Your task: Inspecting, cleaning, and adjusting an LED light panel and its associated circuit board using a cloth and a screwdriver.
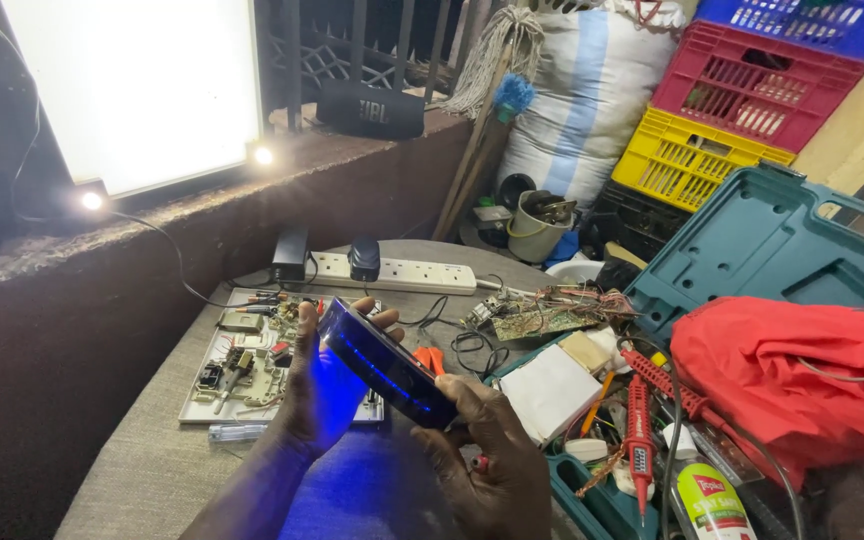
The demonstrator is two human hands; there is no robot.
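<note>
Both hands hold a dark oblong device (382, 362) with a row of glowing blue lights along its face, tilted from upper left to lower right above the table. My left hand (320, 385) cups its upper end from behind, lit blue by the glow. My right hand (492, 445) grips its lower end with thumb and fingers. Under the device lies a white tray (214, 385) of circuit boards and small parts.
A white power strip (407, 272) with two plugs lies at the table's back. A loose circuit board with wires (542, 312), an open teal tool case (782, 245), a red cloth (802, 375), a red test probe (638, 435) and stacked crates (742, 90) crowd the right.
</note>
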